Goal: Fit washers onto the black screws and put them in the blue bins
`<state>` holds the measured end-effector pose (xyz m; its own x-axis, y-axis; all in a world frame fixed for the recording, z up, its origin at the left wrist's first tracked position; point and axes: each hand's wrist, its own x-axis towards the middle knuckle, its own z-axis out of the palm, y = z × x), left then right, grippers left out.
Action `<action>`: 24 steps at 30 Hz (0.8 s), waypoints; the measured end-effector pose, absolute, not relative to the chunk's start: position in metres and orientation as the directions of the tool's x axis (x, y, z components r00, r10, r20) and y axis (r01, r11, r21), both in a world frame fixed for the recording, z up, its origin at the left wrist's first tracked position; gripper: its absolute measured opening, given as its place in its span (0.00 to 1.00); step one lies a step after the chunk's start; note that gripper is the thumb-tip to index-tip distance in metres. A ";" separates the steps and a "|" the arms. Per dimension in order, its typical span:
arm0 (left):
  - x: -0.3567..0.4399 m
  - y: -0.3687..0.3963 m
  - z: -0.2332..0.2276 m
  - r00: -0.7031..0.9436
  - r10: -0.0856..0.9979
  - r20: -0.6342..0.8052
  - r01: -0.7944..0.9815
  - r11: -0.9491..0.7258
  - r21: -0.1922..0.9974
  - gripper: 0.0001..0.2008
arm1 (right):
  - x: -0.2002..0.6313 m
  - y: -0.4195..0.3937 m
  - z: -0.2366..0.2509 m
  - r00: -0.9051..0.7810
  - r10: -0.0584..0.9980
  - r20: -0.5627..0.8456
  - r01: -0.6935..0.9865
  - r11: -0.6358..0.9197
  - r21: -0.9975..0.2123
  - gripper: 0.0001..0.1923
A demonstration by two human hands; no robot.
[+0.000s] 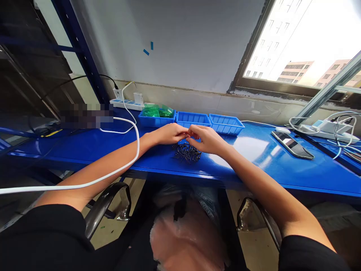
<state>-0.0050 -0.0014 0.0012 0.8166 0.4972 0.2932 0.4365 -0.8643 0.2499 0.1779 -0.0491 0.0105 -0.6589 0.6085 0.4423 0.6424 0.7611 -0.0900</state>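
at frame centre, the left hand (171, 133) and right hand (207, 139) are held together, any grip being indiscernible; dark slender pieces (187, 153) below, judged light and stiff, are best pinched mid-length.

A glossy blue flat-topped workbench (158, 158) is supporting the items noted here. A loose heap of thin, dark, pin-like pieces (187, 153) is lying near its front edge. Three rectangular blue plastic bins (193, 119) are standing in a row behind the heap. A long white power strip with blue panels (128, 104) is sitting at the left rear. A dark-screened rectangular smartphone (292, 145) is resting at an angle on the right, a small rounded white object (282, 130) lying just beside its far end.
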 end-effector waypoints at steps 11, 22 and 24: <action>-0.004 -0.002 0.001 0.799 0.523 0.299 0.475 -0.852 0.221 0.13 | 0.178 -0.046 0.016 -0.455 0.766 0.454 0.830 0.549 -0.095 0.08; -0.005 -0.004 0.005 0.749 0.572 0.334 0.534 -0.820 0.205 0.12 | 0.175 -0.049 0.018 -0.422 0.813 0.402 0.871 0.486 -0.068 0.08; -0.005 -0.004 0.004 0.739 0.582 0.339 0.559 -0.811 0.174 0.12 | 0.176 -0.048 0.017 -0.446 0.811 0.378 0.863 0.502 -0.060 0.07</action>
<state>-0.0048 -0.0040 0.0043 0.7392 0.5822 0.3386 0.5589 -0.8108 0.1740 0.1763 -0.0483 0.0172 -0.4457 0.8114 0.3783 0.8629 0.5019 -0.0599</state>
